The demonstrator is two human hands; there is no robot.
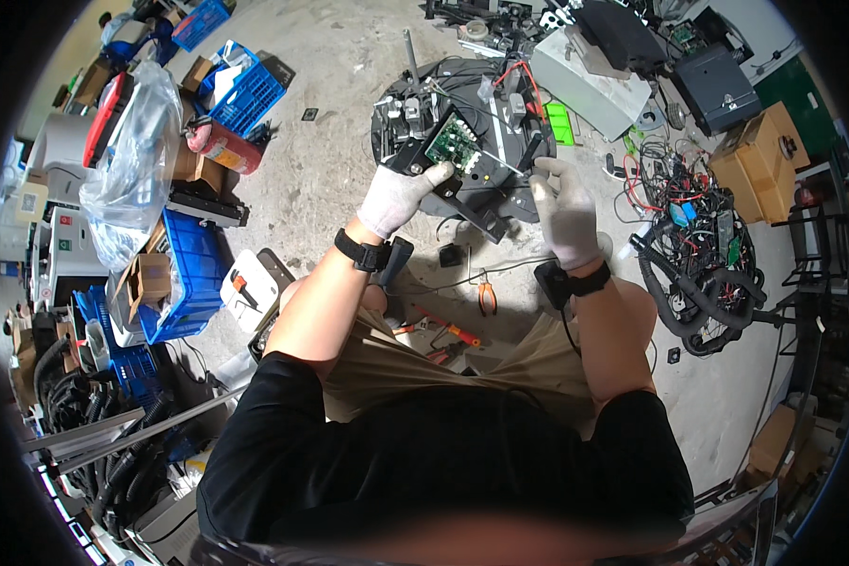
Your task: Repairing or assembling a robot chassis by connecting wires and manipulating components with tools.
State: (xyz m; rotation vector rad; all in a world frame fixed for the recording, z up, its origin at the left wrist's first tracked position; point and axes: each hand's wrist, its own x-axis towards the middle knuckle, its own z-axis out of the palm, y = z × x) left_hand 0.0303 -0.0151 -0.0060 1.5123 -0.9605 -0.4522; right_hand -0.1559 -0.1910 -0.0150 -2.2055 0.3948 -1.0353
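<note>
My left hand, in a white glove, grips a green circuit board by its lower left edge, thumb on top. A black bracket-like part lies under the board. The board is held over a round black machine base on the floor. To the board's right, my right hand, also gloved, is raised with its fingers curled. A thin pale rod runs from the board toward those fingertips; whether they hold it, I cannot make out. Between my legs lie orange-handled pliers and a red-and-yellow screwdriver.
A heap of cables and boards lies at right beside a cardboard box. Blue crates and a red fire extinguisher stand at left. A grey metal case sits at the far right, near a bright green tray.
</note>
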